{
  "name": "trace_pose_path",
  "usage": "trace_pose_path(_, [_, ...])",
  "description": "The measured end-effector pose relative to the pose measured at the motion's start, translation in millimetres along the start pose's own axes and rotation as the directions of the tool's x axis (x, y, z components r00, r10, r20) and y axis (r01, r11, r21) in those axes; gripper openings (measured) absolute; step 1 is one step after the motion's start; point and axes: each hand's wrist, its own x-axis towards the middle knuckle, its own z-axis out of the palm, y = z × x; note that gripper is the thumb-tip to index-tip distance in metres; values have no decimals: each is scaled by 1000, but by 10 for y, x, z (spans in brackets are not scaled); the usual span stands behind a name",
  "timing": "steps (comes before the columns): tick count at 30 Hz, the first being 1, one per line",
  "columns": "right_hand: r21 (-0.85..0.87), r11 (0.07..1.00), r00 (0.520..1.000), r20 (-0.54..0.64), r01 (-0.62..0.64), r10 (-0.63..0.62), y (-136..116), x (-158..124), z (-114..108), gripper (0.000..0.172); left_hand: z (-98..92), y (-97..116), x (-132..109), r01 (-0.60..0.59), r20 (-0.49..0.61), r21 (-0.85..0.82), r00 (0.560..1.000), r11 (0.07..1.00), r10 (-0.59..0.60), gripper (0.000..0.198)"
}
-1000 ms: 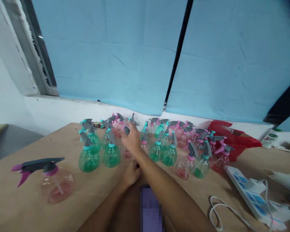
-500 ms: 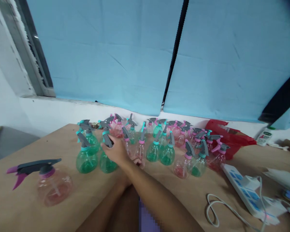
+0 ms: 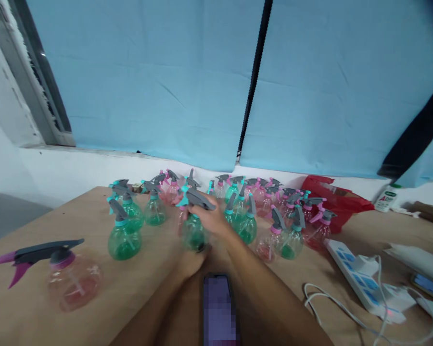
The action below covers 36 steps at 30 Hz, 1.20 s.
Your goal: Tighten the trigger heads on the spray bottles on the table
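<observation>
In the middle of the table, my right hand [image 3: 212, 217] is closed round the neck of a green spray bottle [image 3: 194, 235] with a grey and turquoise trigger head. The bottle stands roughly upright, and its outline is smeared by motion. Low beside its base is my left hand [image 3: 192, 262], fingers curled and blurred; a small dark thing I cannot make out shows at the fingertips. Left of them stand another green spray bottle [image 3: 124, 242] and, closer to me, a pink spray bottle [image 3: 75, 283] with a dark trigger head.
Several pink and green spray bottles [image 3: 245, 228] crowd the back and right of the table [image 3: 137, 293]. A red plastic bag [image 3: 341, 204] and a white bottle [image 3: 387, 198] lie beyond. At right is a power strip [image 3: 361, 278] with cables. A phone [image 3: 219, 307] lies in front of me.
My right hand has moved right with the green spray bottle, away from the left group. My left hand has shifted slightly left and down. The view has turned a little, uncovering the phone.
</observation>
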Motion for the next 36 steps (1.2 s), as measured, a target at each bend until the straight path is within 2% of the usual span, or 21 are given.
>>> trace_pose_path(4, [-43,991,991,49,-125,127,-7,-209,-472,15,-2,79,17,-118,75,27,990,993,116,15])
trace_pose_path(6, [-50,984,983,64,-172,175,30,-297,-591,18,7,97,21,-133,110,77,986,988,124,12])
trace_pose_path(10, [-22,987,982,94,-162,163,112,-396,-704,23,1,101,16,-119,93,126,990,985,108,15])
trace_pose_path(16, [139,962,972,42,-235,232,368,-505,-720,17,-29,88,54,-120,56,76,992,990,116,29])
trace_pose_path(20, [193,965,984,50,-175,169,476,-555,-682,20,-21,49,78,-115,45,52,993,992,113,29])
trace_pose_path(26, [157,965,978,15,-208,208,472,-576,-670,22,-14,46,79,-104,29,30,994,994,103,28])
trace_pose_path(31, [147,977,987,46,-157,152,475,-585,-653,24,-29,67,73,-100,16,29,995,995,100,29])
trace_pose_path(36, [157,970,983,0,-183,185,486,-595,-639,23,-30,82,64,-100,18,24,995,995,100,28])
